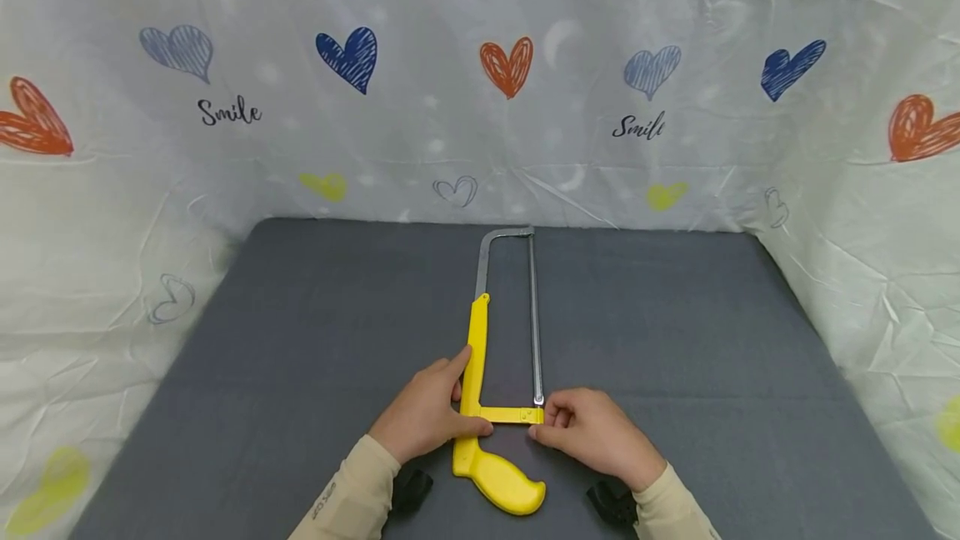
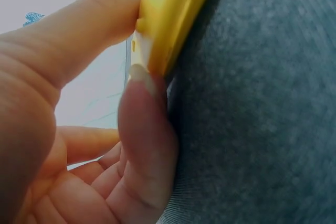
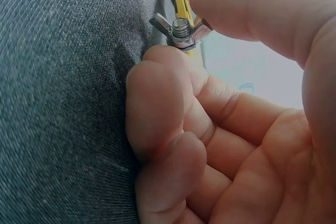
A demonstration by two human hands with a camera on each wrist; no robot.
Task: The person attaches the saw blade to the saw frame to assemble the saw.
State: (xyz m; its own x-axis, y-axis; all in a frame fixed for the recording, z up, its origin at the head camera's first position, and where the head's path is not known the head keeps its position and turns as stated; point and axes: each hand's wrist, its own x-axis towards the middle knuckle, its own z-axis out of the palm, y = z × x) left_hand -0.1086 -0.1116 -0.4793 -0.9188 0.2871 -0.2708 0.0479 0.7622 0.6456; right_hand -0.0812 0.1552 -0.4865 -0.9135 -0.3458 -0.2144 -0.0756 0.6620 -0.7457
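A hacksaw point(image 1: 474, 332) with a yellow grip and frame and a grey metal front bow lies on the grey surface, bow pointing away from me. Its blade side point(image 1: 535, 319) faces right. My left hand point(image 1: 427, 411) holds the yellow frame just above the handle point(image 1: 510, 486), thumb laid across it and index finger along the left edge. At the right end of the yellow crosspiece, my right hand point(image 1: 596, 432) pinches a metal wing nut point(image 3: 181, 32) on a threaded stud. In the right wrist view the thumb touches one wing and curled fingers sit below the nut.
Dark grey cloth point(image 1: 337, 298) covers the table. A white curtain point(image 1: 420, 132) printed with hearts and "Smile" encloses the back and both sides. Black wrist devices point(image 1: 411, 490) show under both forearms.
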